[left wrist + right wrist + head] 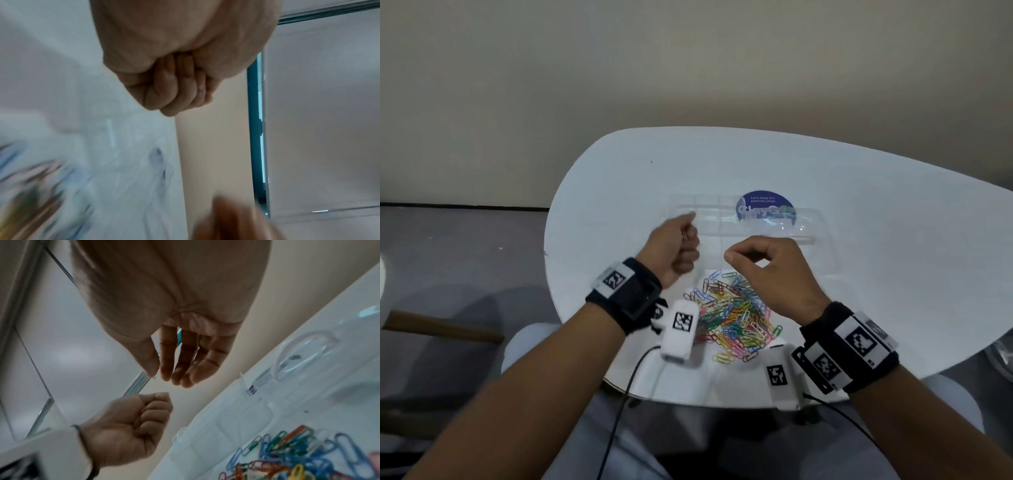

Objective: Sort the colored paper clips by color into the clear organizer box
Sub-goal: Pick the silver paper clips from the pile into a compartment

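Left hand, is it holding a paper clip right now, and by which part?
Cannot tell. The left hand is curled into a fist above the organizer box; something thin and dark may show between its fingers, but it is too blurred.

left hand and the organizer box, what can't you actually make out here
- Left hand: whether the curled fingers hold a clip; the fist hides it in head and wrist views.
- Clear organizer box: whether any compartment holds clips; the transparent walls are faint and the hands cover part.
- Paper clips: the near-left part of the pile is hidden by a wrist camera; left wrist view is motion-blurred.
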### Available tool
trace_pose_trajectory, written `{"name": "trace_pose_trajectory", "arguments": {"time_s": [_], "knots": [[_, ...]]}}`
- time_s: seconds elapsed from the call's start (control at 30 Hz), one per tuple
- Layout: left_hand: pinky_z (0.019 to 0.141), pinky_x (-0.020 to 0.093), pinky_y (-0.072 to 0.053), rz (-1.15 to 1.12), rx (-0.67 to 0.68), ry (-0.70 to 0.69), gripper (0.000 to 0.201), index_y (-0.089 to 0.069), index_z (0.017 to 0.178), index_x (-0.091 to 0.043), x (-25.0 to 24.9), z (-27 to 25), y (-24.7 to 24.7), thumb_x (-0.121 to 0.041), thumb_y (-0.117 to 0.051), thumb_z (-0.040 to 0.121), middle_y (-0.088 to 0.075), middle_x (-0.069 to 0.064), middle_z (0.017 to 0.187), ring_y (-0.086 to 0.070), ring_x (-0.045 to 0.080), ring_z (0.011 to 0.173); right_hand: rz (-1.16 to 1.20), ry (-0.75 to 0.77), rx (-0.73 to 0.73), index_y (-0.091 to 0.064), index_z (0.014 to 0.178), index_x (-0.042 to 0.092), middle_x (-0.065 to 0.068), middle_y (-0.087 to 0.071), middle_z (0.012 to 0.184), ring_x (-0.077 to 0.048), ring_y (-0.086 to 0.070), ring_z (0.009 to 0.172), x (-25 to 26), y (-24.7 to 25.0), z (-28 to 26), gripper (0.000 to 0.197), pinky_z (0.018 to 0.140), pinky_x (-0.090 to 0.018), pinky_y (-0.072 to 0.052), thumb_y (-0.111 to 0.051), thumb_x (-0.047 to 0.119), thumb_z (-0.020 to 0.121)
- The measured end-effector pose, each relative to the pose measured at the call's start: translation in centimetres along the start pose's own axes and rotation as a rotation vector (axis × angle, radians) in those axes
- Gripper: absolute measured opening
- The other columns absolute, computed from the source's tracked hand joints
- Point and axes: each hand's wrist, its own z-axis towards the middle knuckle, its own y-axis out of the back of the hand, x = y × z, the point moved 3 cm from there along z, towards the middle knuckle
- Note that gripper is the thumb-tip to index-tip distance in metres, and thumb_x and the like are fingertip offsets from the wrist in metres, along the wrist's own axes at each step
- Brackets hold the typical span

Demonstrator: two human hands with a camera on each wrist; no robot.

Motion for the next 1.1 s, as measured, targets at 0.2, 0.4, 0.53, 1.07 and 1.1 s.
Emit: {"name": "trace_pose_trajectory", "arguments": {"time_s": [0.2,0.4,0.53,1.07,1.1], "knots": [[0.039,0.022,-0.016,0.055,-0.202,-0.264,0.034,-0.045,0.07,-0.019,-7.4,3.9,1.3,-0.03,-0.042,0.102,-0.034,-0.008,0.048,-0.022,0.009,0.039,-0.002,-0.023,0.001,-0.074,0.078,0.026,0.018,-0.071,0.075,0.002,-0.063,0.072,-1.6,1.3,-0.3,0.013,0.067,-0.009,-0.045,-0.07,0.02,0.089],[0.042,0.023,-0.024,-0.125,-0.267,-0.314,0.041,-0.031,0.059,-0.019,-8.3,7.2,1.2,-0.021,-0.043,0.098,-0.029,-0.005,0.047,-0.024,0.013,0.041,-0.025,-0.03,0.002,-0.073,0.077,0.027,0.017,-0.071,0.075,0.001,-0.062,0.071,-3.0,1.3,-0.7,0.016,0.062,-0.008,-0.043,-0.07,0.017,0.089],[0.073,0.032,-0.054,-0.296,-0.264,-0.348,0.037,-0.042,0.062,-0.013,-7.0,8.3,1.2,-0.012,-0.043,0.099,-0.045,-0.003,0.045,-0.051,0.015,0.048,-0.022,-0.045,-0.003,-0.074,0.076,0.023,0.016,-0.071,0.073,0.003,-0.062,0.07,-3.6,1.2,-0.9,0.015,0.062,-0.007,-0.042,-0.07,0.015,0.088],[0.06,0.023,-0.05,0.895,0.12,-0.346,0.01,-0.071,0.085,-0.018,-1.7,-0.8,-0.3,-0.02,-0.064,0.092,-0.073,-0.005,0.078,-0.065,0.01,0.063,-0.088,-0.208,0.029,-0.077,0.085,0.012,0.01,-0.07,0.07,0.003,-0.062,0.06,-5.6,3.8,-1.2,0.005,0.059,-0.012,-0.046,-0.072,0.013,0.087],[0.061,0.022,-0.05,0.991,0.156,-0.351,0.009,-0.073,0.084,-0.019,-0.5,-1.4,-0.6,-0.022,-0.067,0.09,-0.073,-0.007,0.076,-0.065,0.007,0.063,-0.14,-0.214,0.064,-0.078,0.084,0.014,0.01,-0.071,0.071,0.002,-0.062,0.063,-5.8,3.4,-1.4,0.006,0.062,-0.015,-0.046,-0.073,0.016,0.086]]}}
